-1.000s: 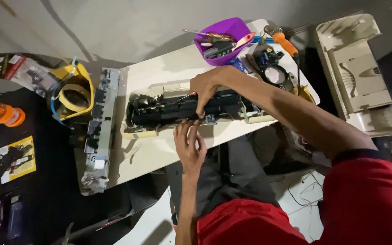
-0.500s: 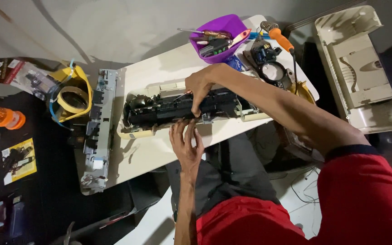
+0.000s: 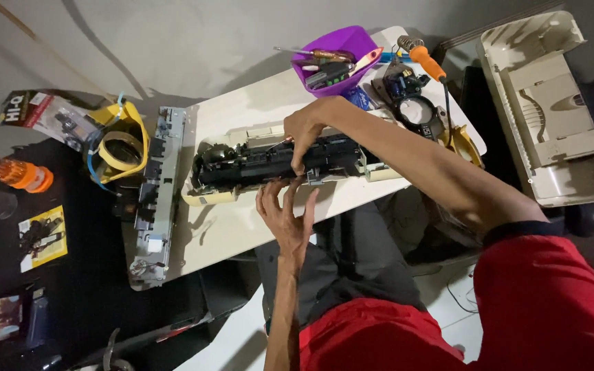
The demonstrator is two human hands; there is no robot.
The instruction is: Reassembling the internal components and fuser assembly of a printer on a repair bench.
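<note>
**Head view: both hands on a long black printer part**

Head view, looking down, we see our white table (image 3: pixel 242 227) under both hands, its bare top spreading out left of them. Well off to the right of our right arm stands a cream printer shell (image 3: pixel 551 117). Lying across the table, directly under our hands, is the long black printer part (image 3: pixel 269 165) on its cream base.

To the left of both hands, past the end of that part, a grey metal frame (image 3: pixel 156 199) lies along the table edge, and a yellow reel (image 3: pixel 122 148) sits just beyond it. Above our right hand, at the far table edge, a purple bowl (image 3: pixel 342 65) holds tools, with an orange-handled tool (image 3: pixel 424 62) just to its right.

Our left hand (image 3: pixel 287 213) lies open, fingers spread, fingertips touching the near edge of the black part. Our right hand (image 3: pixel 307 130) is curled over the top of the part, fingers pinched around a thin metal tool (image 3: pixel 278 143) whose tip points left into it.
</note>
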